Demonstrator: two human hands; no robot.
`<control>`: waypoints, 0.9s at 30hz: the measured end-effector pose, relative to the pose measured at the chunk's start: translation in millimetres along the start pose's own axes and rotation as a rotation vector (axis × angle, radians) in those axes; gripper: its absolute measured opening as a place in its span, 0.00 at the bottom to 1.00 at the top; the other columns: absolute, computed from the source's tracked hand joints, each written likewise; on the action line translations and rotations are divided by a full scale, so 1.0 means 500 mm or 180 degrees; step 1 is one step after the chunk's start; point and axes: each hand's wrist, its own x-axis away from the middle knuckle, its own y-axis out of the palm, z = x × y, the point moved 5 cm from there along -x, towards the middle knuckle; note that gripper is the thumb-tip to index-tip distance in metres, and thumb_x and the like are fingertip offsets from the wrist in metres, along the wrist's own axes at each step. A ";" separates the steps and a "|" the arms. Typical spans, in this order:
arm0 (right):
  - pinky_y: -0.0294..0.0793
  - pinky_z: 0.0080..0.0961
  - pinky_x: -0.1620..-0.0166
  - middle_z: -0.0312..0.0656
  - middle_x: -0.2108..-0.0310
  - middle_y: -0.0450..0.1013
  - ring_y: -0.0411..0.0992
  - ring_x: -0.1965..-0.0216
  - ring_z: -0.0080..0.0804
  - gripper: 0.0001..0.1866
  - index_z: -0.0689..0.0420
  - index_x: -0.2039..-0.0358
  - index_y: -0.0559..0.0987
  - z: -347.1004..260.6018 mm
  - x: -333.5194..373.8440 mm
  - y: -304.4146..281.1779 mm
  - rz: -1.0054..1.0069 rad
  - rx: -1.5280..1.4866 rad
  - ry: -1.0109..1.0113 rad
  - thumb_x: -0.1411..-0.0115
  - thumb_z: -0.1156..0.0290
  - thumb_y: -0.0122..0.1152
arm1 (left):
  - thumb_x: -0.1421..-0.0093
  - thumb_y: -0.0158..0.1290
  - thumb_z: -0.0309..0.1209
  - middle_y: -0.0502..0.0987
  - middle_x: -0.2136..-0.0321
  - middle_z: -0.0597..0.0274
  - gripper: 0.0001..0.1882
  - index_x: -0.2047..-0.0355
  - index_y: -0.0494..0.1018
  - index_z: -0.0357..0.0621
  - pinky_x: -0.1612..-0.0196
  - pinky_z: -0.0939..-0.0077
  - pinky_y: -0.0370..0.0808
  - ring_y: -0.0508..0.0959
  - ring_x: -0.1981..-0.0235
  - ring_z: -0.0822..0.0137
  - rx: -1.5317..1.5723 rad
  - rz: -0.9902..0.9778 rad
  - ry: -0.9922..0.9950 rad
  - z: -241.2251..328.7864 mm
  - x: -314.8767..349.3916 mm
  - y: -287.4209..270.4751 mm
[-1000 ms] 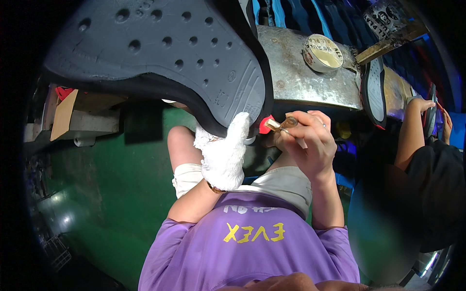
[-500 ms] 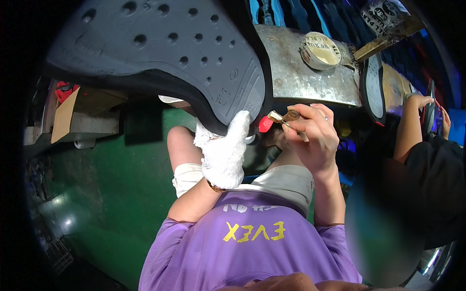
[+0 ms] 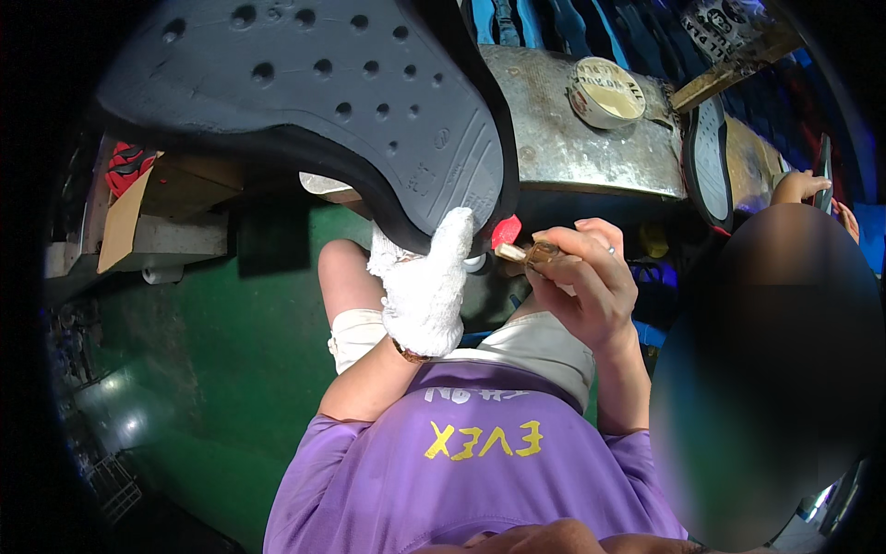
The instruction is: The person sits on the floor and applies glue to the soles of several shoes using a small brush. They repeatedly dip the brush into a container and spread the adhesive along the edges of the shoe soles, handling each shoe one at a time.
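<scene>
My left hand point(image 3: 426, 291), in a white knitted glove, grips the narrow end of a large grey sole-shaped piece point(image 3: 305, 102). That piece has a black rim and rows of small round dimples, and it tilts up close to the camera. My bare right hand point(image 3: 588, 277) pinches a small brush point(image 3: 513, 252) with a pale flat tip and a brownish handle. The tip is just below a small red piece point(image 3: 506, 232) at the sole's edge; I cannot make out whether they touch.
A round tub point(image 3: 606, 95) of cream-coloured stuff stands on a worn metal bench point(image 3: 591, 157). Another grey sole point(image 3: 709, 152) leans at the bench's right end. At far right are a co-worker's hands point(image 3: 801, 187). An open cardboard box point(image 3: 129, 212) stands left, above green floor.
My right hand and the brush have moved slightly down, and the brush tip has dropped below the red piece. My left hand keeps its grip on the sole, nearly unmoved.
</scene>
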 end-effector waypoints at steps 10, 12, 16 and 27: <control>0.72 0.41 0.49 0.41 0.57 0.80 0.78 0.65 0.37 0.14 0.52 0.65 0.77 0.026 -0.013 -0.019 0.0217 0.0405 0.0116 0.50 0.73 0.74 | 0.39 0.62 0.19 0.83 0.58 0.57 0.17 0.49 0.76 0.36 0.65 0.76 0.77 0.82 0.64 0.67 0.0160 0.0149 0.0297 -0.005 0.001 -0.003; 0.71 0.41 0.48 0.40 0.58 0.80 0.78 0.65 0.37 0.15 0.52 0.65 0.77 0.023 -0.010 -0.018 0.0182 0.0337 0.0108 0.51 0.73 0.75 | 0.40 0.62 0.19 0.83 0.58 0.57 0.18 0.49 0.76 0.37 0.66 0.76 0.77 0.82 0.65 0.67 0.0110 0.0138 0.0218 -0.004 0.006 -0.003; 0.71 0.41 0.47 0.39 0.57 0.79 0.77 0.64 0.35 0.15 0.53 0.65 0.78 0.015 -0.008 -0.014 -0.0099 0.0190 0.0095 0.52 0.74 0.75 | 0.40 0.62 0.20 0.83 0.59 0.58 0.17 0.50 0.75 0.37 0.68 0.77 0.76 0.82 0.66 0.68 0.0130 0.0206 0.0075 -0.005 0.012 -0.001; 0.73 0.39 0.49 0.44 0.57 0.80 0.78 0.61 0.37 0.13 0.56 0.68 0.78 0.022 0.054 -0.025 0.0161 -0.0640 0.0345 0.53 0.79 0.74 | 0.37 0.54 0.17 0.79 0.51 0.56 0.21 0.43 0.70 0.38 0.53 0.68 0.81 0.81 0.55 0.64 0.0608 -0.0241 0.0015 0.021 -0.031 0.016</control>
